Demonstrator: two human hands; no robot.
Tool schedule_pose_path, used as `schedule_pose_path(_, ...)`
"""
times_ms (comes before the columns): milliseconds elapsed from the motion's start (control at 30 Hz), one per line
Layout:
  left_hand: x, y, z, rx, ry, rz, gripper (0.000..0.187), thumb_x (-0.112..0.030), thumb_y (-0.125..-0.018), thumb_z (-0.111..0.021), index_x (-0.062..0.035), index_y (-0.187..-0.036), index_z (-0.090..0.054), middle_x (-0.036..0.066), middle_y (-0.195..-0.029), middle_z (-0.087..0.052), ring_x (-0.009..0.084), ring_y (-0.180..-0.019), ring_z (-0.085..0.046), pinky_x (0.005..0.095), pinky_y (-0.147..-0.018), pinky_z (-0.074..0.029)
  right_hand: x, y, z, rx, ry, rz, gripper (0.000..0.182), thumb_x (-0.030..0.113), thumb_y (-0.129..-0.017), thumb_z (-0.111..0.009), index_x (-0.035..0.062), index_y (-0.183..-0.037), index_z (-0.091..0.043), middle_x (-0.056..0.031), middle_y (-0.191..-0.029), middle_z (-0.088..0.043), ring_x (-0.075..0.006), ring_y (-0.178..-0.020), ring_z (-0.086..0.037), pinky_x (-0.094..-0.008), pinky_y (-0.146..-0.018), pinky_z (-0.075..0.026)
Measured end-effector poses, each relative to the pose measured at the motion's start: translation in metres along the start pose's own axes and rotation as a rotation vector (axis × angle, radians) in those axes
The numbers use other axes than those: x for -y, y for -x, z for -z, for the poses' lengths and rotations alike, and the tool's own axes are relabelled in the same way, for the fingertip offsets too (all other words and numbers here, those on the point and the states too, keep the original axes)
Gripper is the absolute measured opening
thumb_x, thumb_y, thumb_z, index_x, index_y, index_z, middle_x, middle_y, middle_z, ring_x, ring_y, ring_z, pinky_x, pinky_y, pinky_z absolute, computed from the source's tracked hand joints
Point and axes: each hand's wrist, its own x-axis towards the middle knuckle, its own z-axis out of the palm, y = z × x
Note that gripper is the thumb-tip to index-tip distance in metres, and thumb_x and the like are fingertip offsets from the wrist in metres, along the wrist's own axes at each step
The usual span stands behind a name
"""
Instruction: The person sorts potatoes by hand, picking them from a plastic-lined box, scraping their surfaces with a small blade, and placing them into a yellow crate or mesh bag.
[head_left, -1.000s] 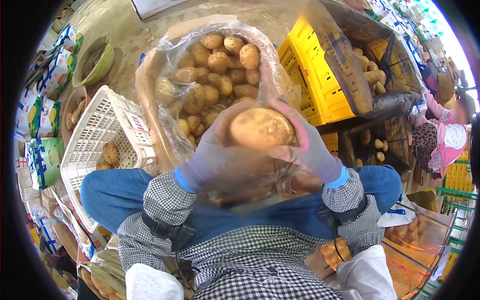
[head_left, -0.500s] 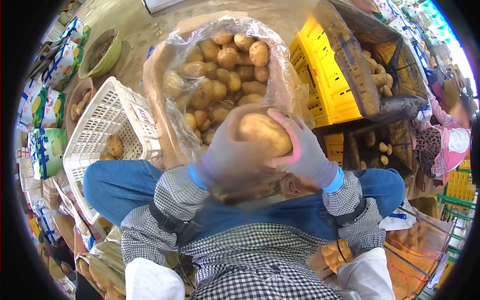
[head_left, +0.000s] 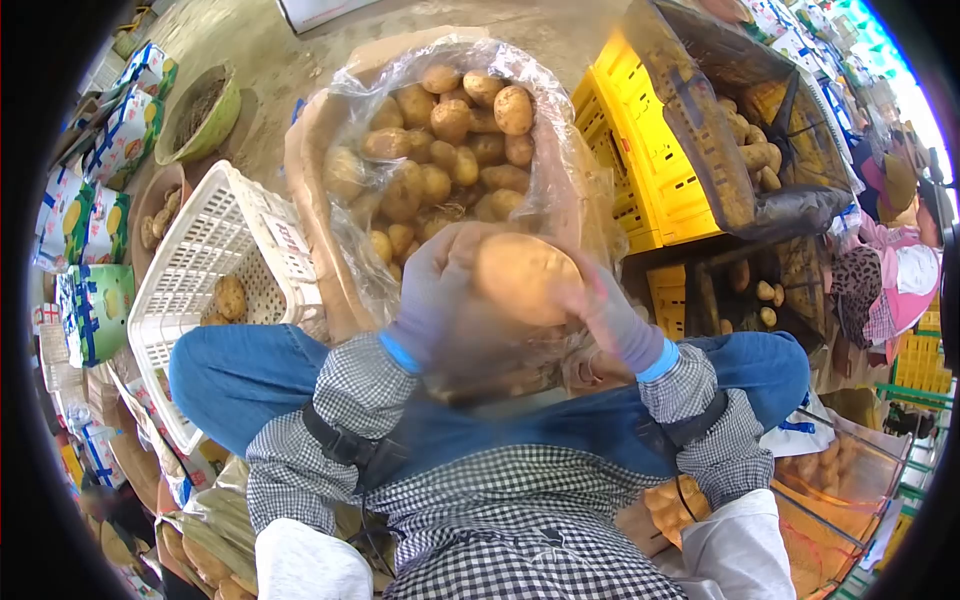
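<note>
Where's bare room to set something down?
Bare floor: between green tub and lined box, and beyond the box, left of the yellow crate. Crowded: the potato-filled box and its near end, where left hand and right hand hold a potato.

One wide head view looks forward and down, close over the left hand (head_left: 436, 290) and right hand (head_left: 612, 312).

The right hand (head_left: 610, 308) is blurred; the underside of the potato (head_left: 522, 278) is hidden.

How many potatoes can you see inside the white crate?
2: one potato in plain view, another potato beside it, partly hidden by the left knee. The knee may hide more.
</note>
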Motion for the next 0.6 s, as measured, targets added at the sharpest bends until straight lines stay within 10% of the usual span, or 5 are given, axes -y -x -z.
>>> schedule_pose_path(200, 0.004, -0.003, -0.004, -0.003, -0.034, -0.007, 0.05, -0.041, -0.099, -0.051, 0.0001, -0.128, -0.055, 0.005, -0.108, -0.063, 0.0078, -0.081, -0.06, 0.0195, -0.065, -0.049, 0.017, 0.004, 0.012, 0.093, -0.547, -0.367, 0.057, 0.056, -0.093, -0.047, 0.0116, -0.129, -0.049, -0.0038, -0.096, -0.066, -0.0162, -0.071, -0.066, -0.0277, -0.053, -0.053)
schedule_pose_path(300, -0.005, -0.007, 0.002, -0.036, -0.017, 0.008, 0.047, -0.037, -0.099, -0.053, 0.0008, -0.126, -0.057, 0.009, -0.117, -0.063, 0.0138, -0.097, -0.06, 0.0264, -0.085, -0.047, 0.024, 0.006, 0.009, -0.009, -0.638, -0.358, 0.06, 0.048, -0.089, -0.061, 0.0103, -0.134, -0.044, -0.0084, -0.113, -0.06, -0.0208, -0.093, -0.065, -0.0324, -0.073, -0.056)
schedule_pose_path(400, -0.03, -0.023, 0.03, -0.237, 0.035, 0.009, 0.047, -0.038, -0.1, -0.051, 0.0004, -0.126, -0.057, 0.011, -0.112, -0.064, 0.0127, -0.092, -0.06, 0.0262, -0.079, -0.049, 0.023, 0.029, 0.052, -0.296, 0.73, 0.642, 0.09, 0.024, -0.067, -0.086, 0.0064, -0.14, -0.036, -0.0141, -0.139, -0.034, -0.0269, -0.129, -0.04, -0.0404, -0.109, -0.033)
schedule_pose_path(467, -0.039, -0.037, 0.059, -0.375, -0.018, 0.013, 0.045, -0.037, -0.1, -0.049, -0.0007, -0.124, -0.057, 0.011, -0.105, -0.065, 0.0108, -0.085, -0.06, 0.025, -0.071, -0.05, 0.081, 0.07, 0.08, -0.229, -0.159, 0.523, 0.079, 0.033, -0.082, -0.066, 0.0054, -0.145, -0.028, -0.0154, -0.136, -0.04, -0.0222, -0.102, -0.05, -0.0316, -0.076, -0.042)
schedule_pose_path(600, -0.028, -0.059, 0.093, -0.233, -0.625, 0.258, 0.039, -0.034, -0.097, -0.05, -0.0037, -0.12, -0.06, 0.013, -0.101, -0.067, 0.0155, -0.088, -0.063, 0.0299, -0.078, -0.051, 0.154, 0.19, 0.208, -0.114, -0.442, 0.635, 0.078, 0.031, -0.085, -0.057, 0.0041, -0.149, -0.021, -0.0182, -0.151, -0.028, -0.0189, -0.086, -0.05, -0.0314, -0.065, -0.044)
